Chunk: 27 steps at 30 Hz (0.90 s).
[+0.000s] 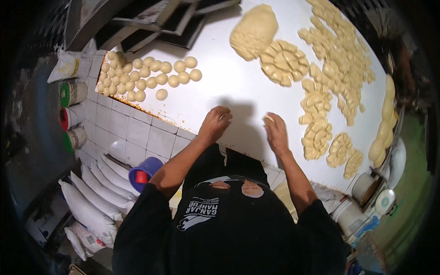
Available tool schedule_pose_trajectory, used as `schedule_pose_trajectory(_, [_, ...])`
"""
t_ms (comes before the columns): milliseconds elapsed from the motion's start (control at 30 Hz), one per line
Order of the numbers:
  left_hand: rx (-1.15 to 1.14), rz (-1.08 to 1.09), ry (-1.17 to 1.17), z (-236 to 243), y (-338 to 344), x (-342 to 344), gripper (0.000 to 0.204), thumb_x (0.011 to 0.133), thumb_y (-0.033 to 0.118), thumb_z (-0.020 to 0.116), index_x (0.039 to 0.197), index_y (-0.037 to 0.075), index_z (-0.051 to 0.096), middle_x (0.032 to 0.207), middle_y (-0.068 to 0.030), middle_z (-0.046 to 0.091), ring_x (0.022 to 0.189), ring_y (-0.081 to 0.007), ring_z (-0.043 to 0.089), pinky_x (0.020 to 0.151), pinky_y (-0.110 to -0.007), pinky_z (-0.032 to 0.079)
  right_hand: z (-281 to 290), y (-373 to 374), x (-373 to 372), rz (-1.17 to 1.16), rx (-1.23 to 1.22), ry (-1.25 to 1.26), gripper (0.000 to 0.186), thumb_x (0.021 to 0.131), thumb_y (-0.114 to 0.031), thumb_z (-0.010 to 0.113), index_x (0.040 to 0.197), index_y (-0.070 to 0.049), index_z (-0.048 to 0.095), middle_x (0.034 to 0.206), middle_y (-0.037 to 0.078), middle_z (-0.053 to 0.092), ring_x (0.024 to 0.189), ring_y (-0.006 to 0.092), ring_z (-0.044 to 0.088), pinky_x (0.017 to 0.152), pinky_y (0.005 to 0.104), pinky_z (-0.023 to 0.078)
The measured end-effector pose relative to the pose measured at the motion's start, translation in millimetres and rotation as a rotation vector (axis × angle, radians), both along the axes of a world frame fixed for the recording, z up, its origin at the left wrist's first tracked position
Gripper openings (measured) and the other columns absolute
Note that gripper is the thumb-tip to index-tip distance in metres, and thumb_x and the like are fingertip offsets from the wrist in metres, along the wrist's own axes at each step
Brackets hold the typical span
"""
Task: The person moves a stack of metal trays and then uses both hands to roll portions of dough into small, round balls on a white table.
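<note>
My left hand (215, 124) is closed low over the white tabletop, its fingers curled round a dough piece (223, 117) of which only a pale edge shows. My right hand (277, 134) is likewise curled down at the table, with pale dough (269, 118) peeking out by its fingertips. Smooth round dough balls (162, 79) lie clustered at the left end of the table. Cut dough pieces (316, 103) are grouped in rounds to the right, beside a wide spread of loose chunks (341, 59). A large uncut dough mass (254, 32) rests at the far side.
Dark metal trays (178, 25) are stacked at the far left. Long dough rolls (384, 126) line the right edge. Below the table's left side stand lidded tubs (75, 117), white sacks (87, 211) and a blue bucket (149, 170). A metal pot (364, 187) is at the near right.
</note>
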<state>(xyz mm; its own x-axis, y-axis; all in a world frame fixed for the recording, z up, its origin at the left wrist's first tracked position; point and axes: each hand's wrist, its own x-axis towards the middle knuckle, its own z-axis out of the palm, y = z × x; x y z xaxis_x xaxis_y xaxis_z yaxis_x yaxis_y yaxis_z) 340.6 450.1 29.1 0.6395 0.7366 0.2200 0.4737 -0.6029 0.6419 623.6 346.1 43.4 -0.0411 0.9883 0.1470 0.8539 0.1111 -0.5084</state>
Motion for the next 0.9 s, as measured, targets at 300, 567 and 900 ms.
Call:
schedule_pose_trajectory(300, [-0.178, -0.117, -0.133, -3.1, 20.5, -26.0, 0.038, 0.085, 0.013, 0.075, 0.120, 0.003, 0.065, 0.124, -0.0134, 0.063, 0.117, -0.0361, 0.059, 0.104, -0.048, 0.048, 58.4, 218.4, -124.1, -0.053, -0.250, 0.393, 0.065, 0.086, -0.031, 0.085, 0.137, -0.001, 0.058, 0.130, 0.024, 0.066, 0.113, 0.0350, 0.067, 0.099, 0.0396, 0.053])
schedule_pose_trajectory(567, [-0.130, -0.085, -0.153, 8.9, 32.1, -54.7, 0.063, 0.079, 0.030, 0.083, 0.134, 0.006, 0.064, 0.141, -0.0113, 0.059, 0.125, -0.0303, 0.057, 0.106, -0.046, 0.046, 12.0, 185.7, -156.0, -0.167, -0.074, 0.524, 0.054, 0.093, -0.014, 0.073, 0.142, -0.001, 0.053, 0.134, 0.020, 0.059, 0.122, 0.0309, 0.059, 0.099, 0.0425, 0.051])
schedule_pose_trajectory(900, [-0.076, -0.430, 0.128, -6.4, 29.1, -107.6, 0.010, 0.090, 0.014, 0.066, 0.098, 0.008, 0.068, 0.108, -0.0114, 0.067, 0.105, -0.0342, 0.062, 0.092, -0.049, 0.051, -9.1, 73.8, -52.3, 0.378, -0.044, -0.001, 0.035, 0.091, -0.032, 0.080, 0.100, -0.003, 0.063, 0.107, 0.020, 0.062, 0.099, 0.0409, 0.060, 0.085, 0.0527, 0.049])
